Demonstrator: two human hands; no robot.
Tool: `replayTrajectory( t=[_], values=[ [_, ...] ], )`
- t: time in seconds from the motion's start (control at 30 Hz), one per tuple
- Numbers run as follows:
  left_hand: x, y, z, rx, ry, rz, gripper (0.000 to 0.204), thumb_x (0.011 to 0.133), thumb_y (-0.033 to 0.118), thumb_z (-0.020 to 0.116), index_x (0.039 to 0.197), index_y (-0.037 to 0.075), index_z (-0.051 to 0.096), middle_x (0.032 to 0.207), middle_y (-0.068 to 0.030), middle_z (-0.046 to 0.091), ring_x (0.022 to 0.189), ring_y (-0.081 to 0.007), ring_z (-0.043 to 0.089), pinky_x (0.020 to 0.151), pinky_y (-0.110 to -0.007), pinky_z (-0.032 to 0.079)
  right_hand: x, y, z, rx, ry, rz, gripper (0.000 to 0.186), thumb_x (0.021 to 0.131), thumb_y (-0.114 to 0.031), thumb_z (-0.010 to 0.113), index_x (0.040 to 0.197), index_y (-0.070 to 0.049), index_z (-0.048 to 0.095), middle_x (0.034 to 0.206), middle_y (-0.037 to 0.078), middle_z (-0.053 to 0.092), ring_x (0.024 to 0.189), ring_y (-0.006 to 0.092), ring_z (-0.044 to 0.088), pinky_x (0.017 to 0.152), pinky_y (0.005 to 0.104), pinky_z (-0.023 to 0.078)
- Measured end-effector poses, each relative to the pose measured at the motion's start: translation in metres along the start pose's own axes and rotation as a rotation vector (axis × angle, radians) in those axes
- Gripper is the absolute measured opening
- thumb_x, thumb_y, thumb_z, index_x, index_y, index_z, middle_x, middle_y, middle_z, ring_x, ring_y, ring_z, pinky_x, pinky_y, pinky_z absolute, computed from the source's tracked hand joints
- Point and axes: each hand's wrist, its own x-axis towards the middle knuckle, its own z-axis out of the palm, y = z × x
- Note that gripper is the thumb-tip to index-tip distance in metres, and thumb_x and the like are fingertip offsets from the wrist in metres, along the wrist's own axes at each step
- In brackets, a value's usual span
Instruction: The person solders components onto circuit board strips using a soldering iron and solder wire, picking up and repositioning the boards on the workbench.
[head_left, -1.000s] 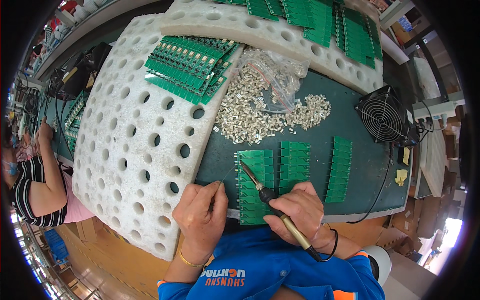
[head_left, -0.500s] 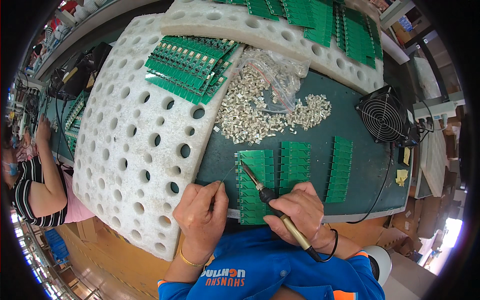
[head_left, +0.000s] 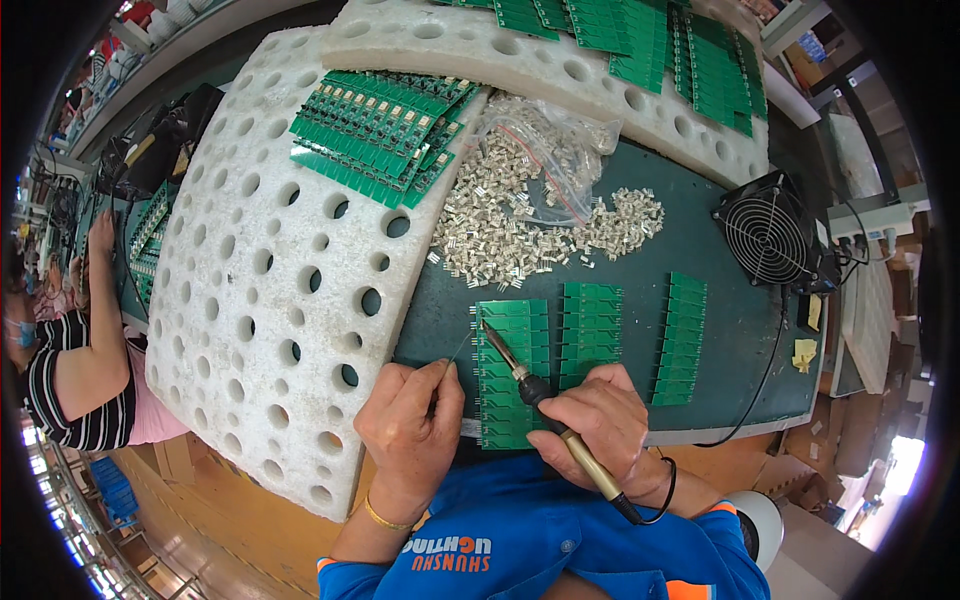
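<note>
My right hand (head_left: 597, 422) is closed round a soldering iron (head_left: 548, 407), its tip resting at the upper left part of a green circuit board panel (head_left: 512, 375). Small white connectors with metal pins stick out along that panel's left edge. Between my left thumb and fingers is a thin solder wire (head_left: 461, 347), pinched by my left hand (head_left: 410, 420) just left of the panel. The wire slants up toward the iron's tip; whether they touch is too small to tell. Two more green panels, a middle one (head_left: 591, 335) and a right one (head_left: 681, 340), lie alongside.
Loose white connectors (head_left: 500, 235) are heaped behind the panels, partly in a clear plastic bag (head_left: 570, 170). A holed white foam sheet (head_left: 230, 270) carries stacked boards (head_left: 380, 130). A black fan (head_left: 765, 235) stands at right. A co-worker (head_left: 85, 370) sits at far left.
My left hand has shifted slightly to the right, bringing the wire with it. My right hand and the iron hold nearly still. The co-worker's arm has moved up.
</note>
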Motion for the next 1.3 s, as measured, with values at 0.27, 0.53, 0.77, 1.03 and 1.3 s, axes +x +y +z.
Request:
replayTrajectory(
  t=[0.27, 0.53, 0.77, 1.03, 1.3],
  values=[
    [-0.0016, -0.0005, 0.0004, 0.011, -0.003, 0.006, 0.011, 0.074, -0.002, 0.076, 0.084, 0.002, 0.074, 0.064, -0.0091, 0.057, 0.052, -0.0209, 0.056, 0.047, -0.032, 0.044, -0.0008, -0.0012, -0.0011, -0.013, -0.015, 0.0, 0.032, 0.085, -0.025, 0.078, 0.102, -0.001, 0.062, 0.075, 0.009, 0.066, 0.061, 0.0226, 0.062, 0.064, 0.0365, 0.047],
    [-0.0034, -0.0004, -0.0011, 0.002, -0.01, 0.002, 0.012, 0.074, -0.002, 0.077, 0.085, 0.002, 0.074, 0.064, -0.0085, 0.057, 0.052, -0.0207, 0.057, 0.047, -0.031, 0.044, -0.0038, -0.0029, -0.0018, -0.017, -0.037, 0.006, 0.035, 0.085, -0.027, 0.078, 0.104, -0.003, 0.061, 0.077, 0.008, 0.066, 0.062, 0.0216, 0.061, 0.066, 0.0369, 0.046],
    [-0.0023, 0.002, -0.0026, -0.001, -0.009, 0.005, 0.012, 0.074, -0.002, 0.076, 0.085, 0.002, 0.074, 0.064, -0.0086, 0.057, 0.051, -0.0204, 0.057, 0.046, -0.031, 0.043, -0.004, -0.0057, -0.0009, -0.029, -0.035, 0.006, 0.036, 0.083, -0.026, 0.08, 0.105, -0.004, 0.061, 0.078, 0.007, 0.066, 0.063, 0.0211, 0.062, 0.066, 0.0369, 0.046],
    [-0.0028, -0.0002, -0.0008, 0.004, -0.013, 0.01, 0.012, 0.074, -0.003, 0.076, 0.084, 0.002, 0.074, 0.064, -0.0088, 0.057, 0.052, -0.0204, 0.057, 0.047, -0.031, 0.044, -0.0049, -0.0068, 0.0017, -0.021, 0.009, 0.002, 0.041, 0.072, -0.021, 0.086, 0.102, -0.005, 0.064, 0.075, 0.005, 0.064, 0.059, 0.0191, 0.06, 0.064, 0.0334, 0.044],
    [-0.0027, -0.0013, 0.0006, -0.002, -0.009, 0.013, 0.012, 0.074, -0.002, 0.076, 0.084, 0.002, 0.073, 0.065, -0.0087, 0.058, 0.052, -0.0207, 0.057, 0.047, -0.032, 0.044, -0.0044, -0.0076, 0.0017, -0.017, 0.006, -0.003, 0.041, 0.072, -0.022, 0.086, 0.101, -0.005, 0.064, 0.073, 0.005, 0.064, 0.057, 0.0197, 0.059, 0.063, 0.0335, 0.043]
  ],
)
